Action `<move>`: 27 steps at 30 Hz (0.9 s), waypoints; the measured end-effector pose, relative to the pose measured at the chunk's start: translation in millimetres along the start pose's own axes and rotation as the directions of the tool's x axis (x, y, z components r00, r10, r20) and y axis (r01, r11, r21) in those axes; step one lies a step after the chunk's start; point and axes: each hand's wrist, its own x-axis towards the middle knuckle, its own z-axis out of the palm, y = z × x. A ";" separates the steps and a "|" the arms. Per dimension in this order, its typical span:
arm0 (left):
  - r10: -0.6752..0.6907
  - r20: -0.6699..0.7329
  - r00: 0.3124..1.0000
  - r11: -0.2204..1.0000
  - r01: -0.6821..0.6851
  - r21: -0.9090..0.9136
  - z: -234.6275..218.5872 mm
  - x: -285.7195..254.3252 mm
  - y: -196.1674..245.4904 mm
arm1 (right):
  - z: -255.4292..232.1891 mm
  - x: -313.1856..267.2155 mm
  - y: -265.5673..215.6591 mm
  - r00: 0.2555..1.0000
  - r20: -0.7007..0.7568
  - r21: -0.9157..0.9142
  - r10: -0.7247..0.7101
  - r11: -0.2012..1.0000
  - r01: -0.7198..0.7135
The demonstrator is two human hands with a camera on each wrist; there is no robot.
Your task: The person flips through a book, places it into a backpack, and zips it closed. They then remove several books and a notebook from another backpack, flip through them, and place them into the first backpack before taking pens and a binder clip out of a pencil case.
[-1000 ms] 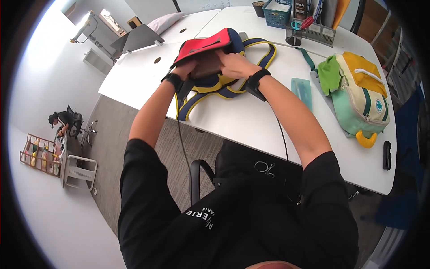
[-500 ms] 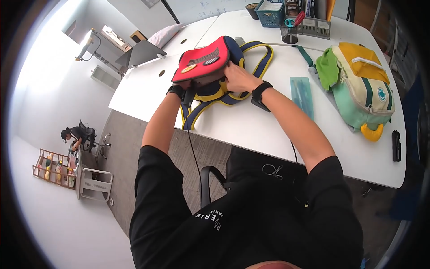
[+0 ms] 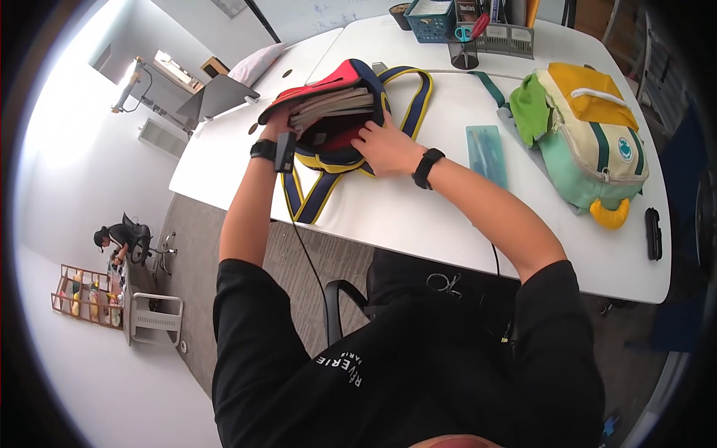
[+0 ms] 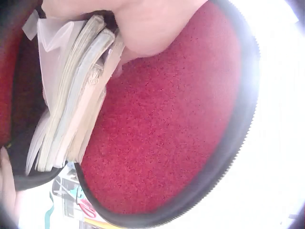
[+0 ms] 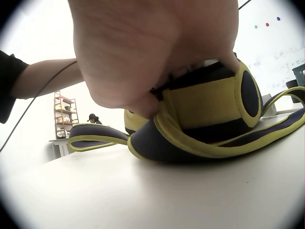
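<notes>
flap now lifted by left hand (image 3: pixel 278 124), books (image 3: pixel 331 101) showing, right hand (image 3: pixel 382 145) fingers curled gripping backpack (image 3: pixel 337 134)

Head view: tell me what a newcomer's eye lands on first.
The red and navy backpack at the far side of the white table, held open with a stack of books showing inside. The left hand grips its red flap while the right hand presses on its lower edge. To the right lies a green and yellow backpack.
</notes>
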 end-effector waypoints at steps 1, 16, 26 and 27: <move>0.014 -0.031 0.999 0.998 -0.016 -0.063 22.5 -30.0 3.6 | 2.6 -0.7 1.0 1.000 0.000 0.004 0.004 1.000 -0.004; 0.101 -0.103 0.990 0.941 -0.129 -0.312 19.3 -211.3 -3.7 | 40.0 28.8 -0.7 0.950 -0.277 0.016 0.144 0.989 -0.146; 0.215 -0.136 0.967 0.925 -0.246 -0.290 81.8 -333.3 -38.7 | 65.1 86.7 -49.1 0.881 -0.381 0.330 0.279 0.932 -0.153; 0.218 -0.119 0.969 0.924 -0.244 -0.295 85.8 -328.9 -38.3 | 66.5 86.9 -44.8 0.832 -0.472 0.427 0.292 0.901 -0.074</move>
